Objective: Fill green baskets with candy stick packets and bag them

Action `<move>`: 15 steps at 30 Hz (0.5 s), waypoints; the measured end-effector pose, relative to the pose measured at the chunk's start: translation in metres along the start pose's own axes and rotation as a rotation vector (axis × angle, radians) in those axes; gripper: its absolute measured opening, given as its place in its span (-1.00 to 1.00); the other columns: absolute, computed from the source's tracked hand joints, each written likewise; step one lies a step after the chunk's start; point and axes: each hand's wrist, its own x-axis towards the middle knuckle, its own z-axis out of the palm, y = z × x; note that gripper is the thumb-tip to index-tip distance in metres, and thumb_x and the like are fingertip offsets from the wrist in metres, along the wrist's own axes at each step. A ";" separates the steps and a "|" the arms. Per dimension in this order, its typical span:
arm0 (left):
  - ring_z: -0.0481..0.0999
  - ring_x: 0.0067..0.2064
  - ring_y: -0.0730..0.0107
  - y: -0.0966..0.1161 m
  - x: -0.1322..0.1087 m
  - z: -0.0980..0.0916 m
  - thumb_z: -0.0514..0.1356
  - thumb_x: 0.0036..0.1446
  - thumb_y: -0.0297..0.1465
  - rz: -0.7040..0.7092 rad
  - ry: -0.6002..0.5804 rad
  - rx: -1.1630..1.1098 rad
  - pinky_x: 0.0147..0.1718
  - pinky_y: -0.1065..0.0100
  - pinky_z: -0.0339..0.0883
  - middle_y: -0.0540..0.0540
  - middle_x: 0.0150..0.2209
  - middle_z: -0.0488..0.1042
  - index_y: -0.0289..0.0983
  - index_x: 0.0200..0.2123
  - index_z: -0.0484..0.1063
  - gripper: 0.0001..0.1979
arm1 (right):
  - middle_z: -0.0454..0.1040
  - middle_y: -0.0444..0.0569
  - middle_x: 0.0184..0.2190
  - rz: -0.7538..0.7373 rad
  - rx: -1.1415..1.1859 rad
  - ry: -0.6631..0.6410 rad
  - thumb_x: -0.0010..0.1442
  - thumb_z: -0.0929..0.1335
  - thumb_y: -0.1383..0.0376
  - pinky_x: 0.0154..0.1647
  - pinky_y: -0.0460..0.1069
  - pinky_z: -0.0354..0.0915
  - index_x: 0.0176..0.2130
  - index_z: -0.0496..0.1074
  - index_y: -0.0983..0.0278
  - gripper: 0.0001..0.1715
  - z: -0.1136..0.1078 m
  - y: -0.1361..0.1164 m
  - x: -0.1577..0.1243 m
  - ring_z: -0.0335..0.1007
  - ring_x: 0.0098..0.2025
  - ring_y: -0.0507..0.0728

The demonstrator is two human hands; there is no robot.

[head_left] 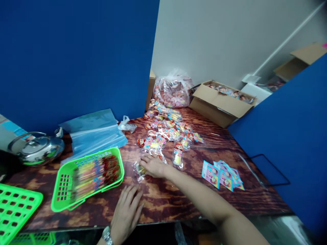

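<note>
My right hand (154,166) reaches across the wooden table with its fingers closed over a small clear plastic packet (138,170). What the packet contains is partly hidden under the fingers. Just beyond it lies a spread of packets (154,142) printed with a red-haired cartoon doll, and one of these packets (178,154) lies apart to the right. My left hand (127,210), wearing a watch, rests open at the table's front edge with its fingers stretched out. To its left stands a green basket (121,166) filled with rows of similar doll packets.
Printed cards (224,175) lie on the right. At the back are a stuffed plastic bag (173,90) and an open carton (217,102) of packets. Blue plastic sheets (94,136), a metal kettle (41,148) and another green basket (20,207) occupy the left. Blue partitions (76,58) flank the table.
</note>
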 end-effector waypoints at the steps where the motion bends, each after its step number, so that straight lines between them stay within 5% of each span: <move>1: 0.32 0.11 0.17 -0.001 -0.001 0.000 0.04 0.20 -0.45 -0.002 0.005 -0.003 0.05 0.10 0.29 -0.22 0.03 0.39 -0.27 0.04 0.33 -0.67 | 0.33 0.18 0.03 0.023 -0.008 -0.015 0.13 0.35 0.18 0.05 0.24 0.17 0.05 0.23 0.29 -0.47 -0.002 -0.004 0.004 0.22 0.07 0.24; 8: 0.27 0.15 0.14 -0.007 -0.014 0.006 0.06 0.17 -0.52 0.056 0.024 -0.030 0.08 0.11 0.24 -0.23 0.07 0.36 -0.28 0.04 0.34 -0.65 | 0.45 0.05 -0.17 0.016 0.016 -0.130 0.14 0.33 0.17 -0.07 0.16 0.26 -0.14 0.36 0.26 -0.69 -0.014 -0.026 -0.014 0.37 -0.12 0.20; 12: 0.29 0.14 0.17 -0.011 -0.016 0.010 0.07 0.17 -0.51 0.075 0.042 -0.050 0.11 0.12 0.20 -0.21 0.06 0.37 -0.27 0.01 0.36 -0.68 | 0.48 0.01 -0.23 0.087 0.047 -0.178 0.16 0.32 0.16 -0.07 0.14 0.25 -0.15 0.38 0.24 -0.72 -0.029 0.016 -0.055 0.40 -0.16 0.18; 15: 0.30 0.13 0.19 -0.012 -0.014 0.012 0.06 0.17 -0.49 0.107 0.039 -0.042 0.14 0.13 0.14 -0.19 0.05 0.38 -0.27 -0.01 0.37 -0.69 | 0.45 0.03 -0.08 0.118 -0.071 -0.186 0.13 0.31 0.39 0.04 0.18 0.14 -0.18 0.44 0.24 -0.79 -0.032 0.066 -0.084 0.29 0.04 0.23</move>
